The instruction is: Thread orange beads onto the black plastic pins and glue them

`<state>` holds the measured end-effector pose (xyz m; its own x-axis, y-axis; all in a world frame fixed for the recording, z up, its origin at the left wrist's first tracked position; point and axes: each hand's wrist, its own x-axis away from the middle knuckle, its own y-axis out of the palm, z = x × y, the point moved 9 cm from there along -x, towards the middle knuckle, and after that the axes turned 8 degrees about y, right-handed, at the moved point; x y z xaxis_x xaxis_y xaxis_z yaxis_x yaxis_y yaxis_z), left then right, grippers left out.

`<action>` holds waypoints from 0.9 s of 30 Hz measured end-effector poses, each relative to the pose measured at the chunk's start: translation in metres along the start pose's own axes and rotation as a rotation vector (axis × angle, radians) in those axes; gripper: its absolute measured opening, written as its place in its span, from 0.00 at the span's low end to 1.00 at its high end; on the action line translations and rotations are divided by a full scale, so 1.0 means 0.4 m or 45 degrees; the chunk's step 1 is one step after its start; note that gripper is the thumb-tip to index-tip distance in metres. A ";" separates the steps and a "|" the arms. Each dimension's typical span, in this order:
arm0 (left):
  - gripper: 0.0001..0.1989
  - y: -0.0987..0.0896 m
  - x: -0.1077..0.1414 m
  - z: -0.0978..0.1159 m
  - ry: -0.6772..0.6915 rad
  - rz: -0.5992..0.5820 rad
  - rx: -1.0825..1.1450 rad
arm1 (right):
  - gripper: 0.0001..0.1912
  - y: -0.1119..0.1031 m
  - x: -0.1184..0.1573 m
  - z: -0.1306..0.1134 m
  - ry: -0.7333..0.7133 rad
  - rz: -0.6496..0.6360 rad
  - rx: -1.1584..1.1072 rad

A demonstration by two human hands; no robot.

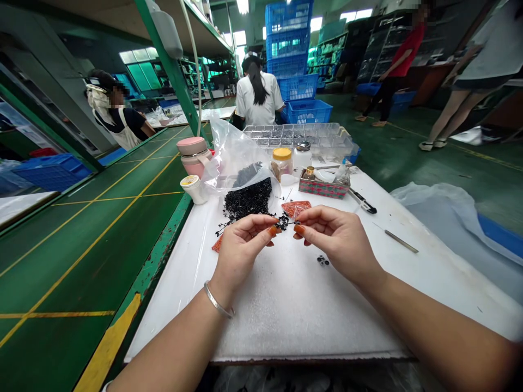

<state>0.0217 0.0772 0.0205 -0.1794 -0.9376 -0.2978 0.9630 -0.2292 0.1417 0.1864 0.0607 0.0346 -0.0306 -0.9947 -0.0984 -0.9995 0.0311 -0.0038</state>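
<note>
Over the white tabletop (286, 316), my left hand (245, 242) and my right hand (337, 234) face each other, each in a thumb-and-finger pinch. From the right fingertips a small thin black part (291, 222) points toward the left hand. What the left fingertips hold is too small to make out. Just behind the hands lies a heap of black stemmed plastic parts (249, 198), spilling from a clear plastic bag (229, 147). A packet of small orange pieces (296, 207) sits close by. Several small round black pieces (322, 261) lie below my right hand.
A pink mug (193, 155), white tub (193, 189), yellow-lidded jar (281, 163), patterned box (322, 186) and compartment tray (302, 136) line the back. At right are a cutter knife (363, 201) and thin metal tool (401, 241). A green conveyor belt (93, 234) runs left.
</note>
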 end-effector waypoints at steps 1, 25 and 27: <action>0.06 0.000 0.000 -0.002 -0.007 -0.003 0.006 | 0.07 0.003 -0.001 0.002 0.013 -0.013 -0.001; 0.08 0.026 0.010 -0.058 -0.357 -0.062 0.366 | 0.12 0.019 -0.012 0.024 0.059 -0.138 -0.091; 0.08 0.028 0.011 -0.058 -0.371 -0.066 0.396 | 0.12 0.020 -0.013 0.030 0.087 -0.153 -0.125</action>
<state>0.0365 0.0764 -0.0011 -0.3179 -0.9473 -0.0394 0.8526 -0.3038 0.4251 0.1787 0.0674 0.0230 0.0922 -0.9951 -0.0352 -0.9918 -0.0950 0.0857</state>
